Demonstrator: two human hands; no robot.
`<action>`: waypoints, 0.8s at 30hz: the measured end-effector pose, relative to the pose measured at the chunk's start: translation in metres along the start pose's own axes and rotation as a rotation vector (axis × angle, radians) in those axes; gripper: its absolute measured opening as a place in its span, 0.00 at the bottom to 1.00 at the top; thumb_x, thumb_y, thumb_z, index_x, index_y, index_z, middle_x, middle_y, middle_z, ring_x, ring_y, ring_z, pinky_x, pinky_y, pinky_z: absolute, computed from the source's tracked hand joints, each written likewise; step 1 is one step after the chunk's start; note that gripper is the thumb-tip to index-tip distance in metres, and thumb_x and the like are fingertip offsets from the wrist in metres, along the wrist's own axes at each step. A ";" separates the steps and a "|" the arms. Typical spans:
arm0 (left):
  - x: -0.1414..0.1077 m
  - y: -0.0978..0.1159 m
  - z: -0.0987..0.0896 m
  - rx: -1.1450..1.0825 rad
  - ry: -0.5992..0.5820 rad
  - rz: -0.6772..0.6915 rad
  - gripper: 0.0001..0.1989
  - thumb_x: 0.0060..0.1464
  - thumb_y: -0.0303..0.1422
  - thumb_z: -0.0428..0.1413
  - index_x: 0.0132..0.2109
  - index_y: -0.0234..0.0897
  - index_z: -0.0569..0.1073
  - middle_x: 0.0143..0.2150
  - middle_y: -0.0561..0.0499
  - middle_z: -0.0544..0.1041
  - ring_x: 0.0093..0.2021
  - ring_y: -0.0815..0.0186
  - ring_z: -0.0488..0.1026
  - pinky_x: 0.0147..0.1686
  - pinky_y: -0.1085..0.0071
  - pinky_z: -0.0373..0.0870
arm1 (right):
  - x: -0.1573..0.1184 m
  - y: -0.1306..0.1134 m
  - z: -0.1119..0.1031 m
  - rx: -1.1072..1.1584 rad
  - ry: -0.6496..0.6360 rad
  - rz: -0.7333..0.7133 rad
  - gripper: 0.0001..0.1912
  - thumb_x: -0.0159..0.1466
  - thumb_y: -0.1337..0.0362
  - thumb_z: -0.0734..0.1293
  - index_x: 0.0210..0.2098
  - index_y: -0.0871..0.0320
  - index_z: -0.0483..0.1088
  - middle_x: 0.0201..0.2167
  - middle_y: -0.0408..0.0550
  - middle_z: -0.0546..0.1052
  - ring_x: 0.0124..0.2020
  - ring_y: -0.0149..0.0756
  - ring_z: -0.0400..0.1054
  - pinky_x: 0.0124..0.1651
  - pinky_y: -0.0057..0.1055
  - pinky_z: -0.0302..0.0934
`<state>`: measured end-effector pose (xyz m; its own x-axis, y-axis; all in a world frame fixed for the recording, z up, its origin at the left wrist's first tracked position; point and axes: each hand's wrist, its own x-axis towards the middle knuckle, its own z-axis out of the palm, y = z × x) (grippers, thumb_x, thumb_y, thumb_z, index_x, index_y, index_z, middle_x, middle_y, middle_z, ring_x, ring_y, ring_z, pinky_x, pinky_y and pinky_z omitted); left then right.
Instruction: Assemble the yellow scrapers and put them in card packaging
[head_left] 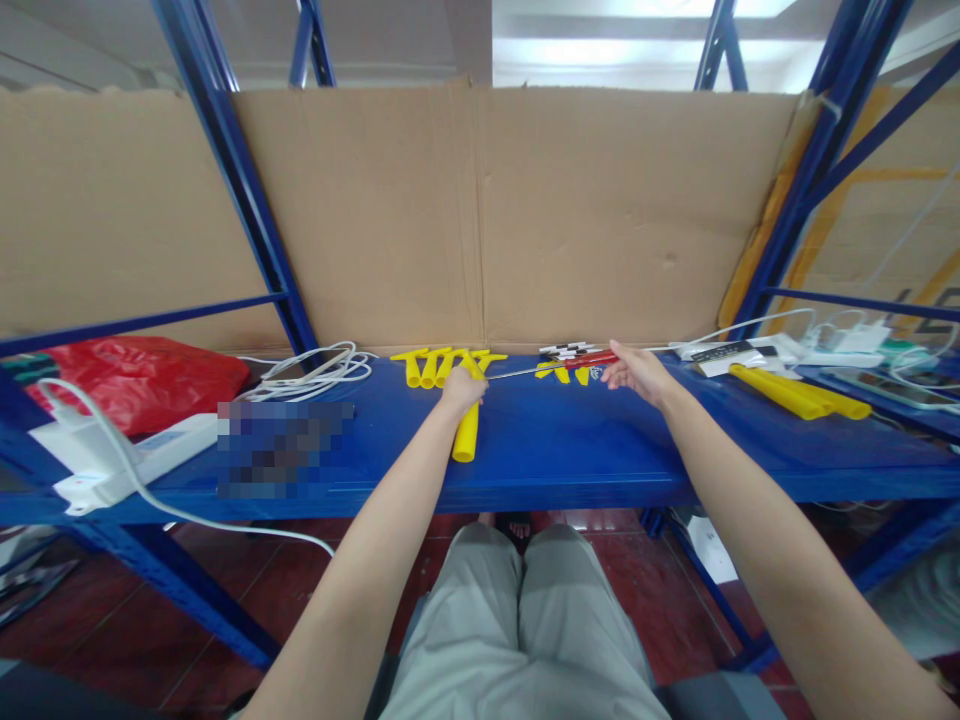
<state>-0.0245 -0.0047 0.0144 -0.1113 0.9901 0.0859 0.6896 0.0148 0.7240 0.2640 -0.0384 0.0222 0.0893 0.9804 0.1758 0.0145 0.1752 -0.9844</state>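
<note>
1. The left hand (466, 385) is closed around a yellow tube (466, 435), whose open lower end points toward the person, above the blue counter (570, 440).
2. The right hand (637, 374) is at the end of a screwdriver's red handle (589, 360); its fingers are partly curled, and I cannot tell whether they grip it.
3. The metal shaft (529, 372) runs from that handle to the left hand, where its tip is hard to make out.
4. Just behind the left hand, several yellow T-shaped pieces (429, 368) lie in a row.
5. Near the red handle are 3 small yellow parts (562, 373) and some black-and-white sticks (562, 349).
6. Well to the right, more yellow tubes (787, 392) lie near white cables and plugs (847, 340).
7. On the left are coiled white cable (319, 372), a red plastic bag (176, 375) and a white power strip (176, 445).
8. Upright cardboard (480, 220) stands behind everything.
</note>
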 end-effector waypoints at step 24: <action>0.000 -0.001 0.003 -0.075 0.003 -0.013 0.05 0.52 0.22 0.55 0.37 0.27 0.76 0.29 0.44 0.78 0.25 0.68 0.75 0.26 0.77 0.69 | -0.002 -0.001 0.002 -0.050 0.045 0.154 0.18 0.69 0.56 0.62 0.28 0.63 0.70 0.16 0.53 0.76 0.15 0.29 0.69 0.18 0.20 0.62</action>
<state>-0.0233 -0.0039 0.0113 -0.1223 0.9894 0.0786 0.6323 0.0167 0.7746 0.2616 -0.0407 0.0228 0.1390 0.9900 0.0238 0.0462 0.0175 -0.9988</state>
